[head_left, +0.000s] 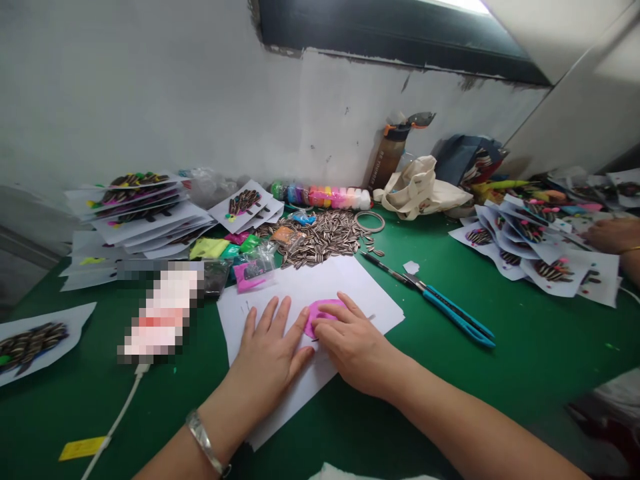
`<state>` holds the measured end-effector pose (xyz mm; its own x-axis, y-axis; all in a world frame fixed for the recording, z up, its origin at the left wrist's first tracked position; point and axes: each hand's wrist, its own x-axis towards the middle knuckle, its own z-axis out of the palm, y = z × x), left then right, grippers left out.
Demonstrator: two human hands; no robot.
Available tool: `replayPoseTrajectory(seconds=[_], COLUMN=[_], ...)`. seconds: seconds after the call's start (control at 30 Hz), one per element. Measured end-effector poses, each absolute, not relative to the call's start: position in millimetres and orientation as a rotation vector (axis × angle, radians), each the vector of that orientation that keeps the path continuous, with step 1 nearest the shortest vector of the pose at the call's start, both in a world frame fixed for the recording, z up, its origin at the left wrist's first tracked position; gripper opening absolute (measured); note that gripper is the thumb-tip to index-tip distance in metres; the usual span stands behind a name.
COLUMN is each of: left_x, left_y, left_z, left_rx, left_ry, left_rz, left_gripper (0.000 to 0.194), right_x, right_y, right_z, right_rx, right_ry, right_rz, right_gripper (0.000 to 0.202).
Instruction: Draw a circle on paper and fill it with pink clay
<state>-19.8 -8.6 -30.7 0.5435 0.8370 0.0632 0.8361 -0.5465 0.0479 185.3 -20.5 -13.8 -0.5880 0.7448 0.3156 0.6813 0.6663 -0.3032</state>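
Left hand (273, 353): spread open, grasping nothing, resting flat on the paper (360, 287) with forefinger at the edge of the pink clay (314, 313).
Right hand (350, 340): half open with fingers bent, pressing on the clay, apparently not gripping.
Pink clay: lying at frame centre on the paper; flattened, probably not fully spread.
Seeds (325, 237): heaped loose, upper centre; not visibly set on the clay.
Seed pictures (135, 200): stacked upper left, seemingly finished.

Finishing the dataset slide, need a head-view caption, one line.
Left hand and right hand touch a flat pink patch on white paper, striped seeds heaped beyond.
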Motion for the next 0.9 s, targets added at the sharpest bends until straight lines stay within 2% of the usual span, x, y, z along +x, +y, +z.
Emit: replayPoseTrajectory(seconds=[0.6,0.9], left_x=[-22.7,-24.9], left_y=[-7.7,-6.3], left_z=[-31.2,-37.1], left_rx=[2.782,2.815], left_ry=[1.457,1.453], left_rz=[0.088,0.108], left_gripper=[0.061,0.063], right_x=[180.1,177.3], right_y=[-20.1,-15.7], right_z=[-14.1,-24.1], right_rx=[-1.085,-1.055], right_ry=[-2.533,-2.545], right_rz=[0.274,0.151], right_gripper=[0.016,0.015])
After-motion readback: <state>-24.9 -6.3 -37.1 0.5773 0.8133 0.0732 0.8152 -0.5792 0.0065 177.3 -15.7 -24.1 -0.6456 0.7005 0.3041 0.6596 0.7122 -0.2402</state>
